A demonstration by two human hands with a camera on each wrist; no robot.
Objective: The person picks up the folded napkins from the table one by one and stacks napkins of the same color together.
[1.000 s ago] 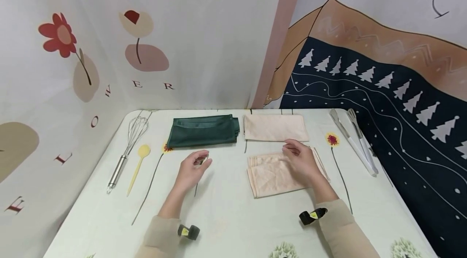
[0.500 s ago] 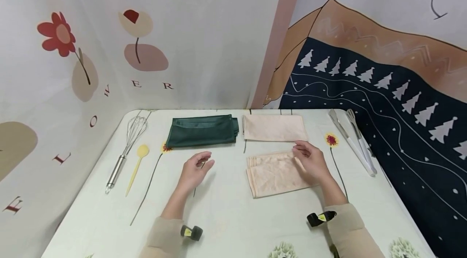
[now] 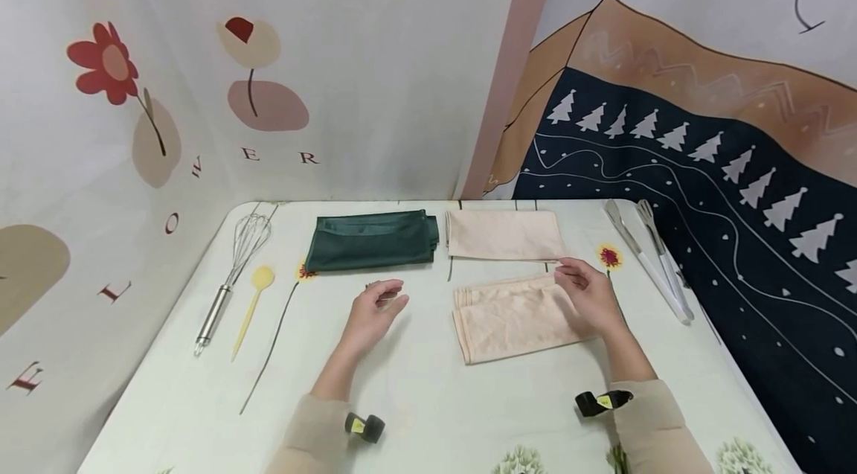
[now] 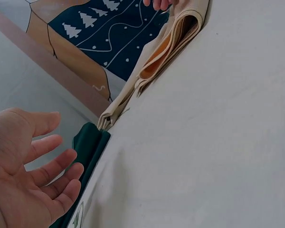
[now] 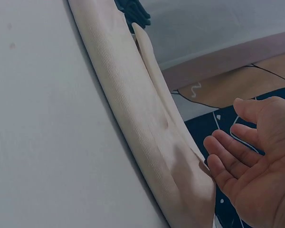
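Note:
Two folded pale peach cloths lie right of centre in the head view, a flat far cloth (image 3: 505,234) and a wrinkled near cloth (image 3: 515,321). Left of the far one is a folded dark green cloth (image 3: 371,241). My right hand (image 3: 591,295) hovers over the right end of the near cloth, fingers relaxed and holding nothing. In the right wrist view its fingers (image 5: 232,154) are loosely bent beside that cloth. My left hand (image 3: 375,314) is held above the table between the green cloth and the near peach cloth. Its fingers (image 4: 54,171) are loosely spread, with nothing in them.
On the table's left lie a whisk (image 3: 234,277) and a yellow spoon (image 3: 254,303). A pair of metal tongs with white handles (image 3: 652,266) lies at the right edge. Printed curtains stand behind the white, flower-patterned table (image 3: 428,414).
My right hand has moved to the right across the near peach cloth toward its right end. My left hand has drifted slightly to the right. The cloths and utensils have stayed put.

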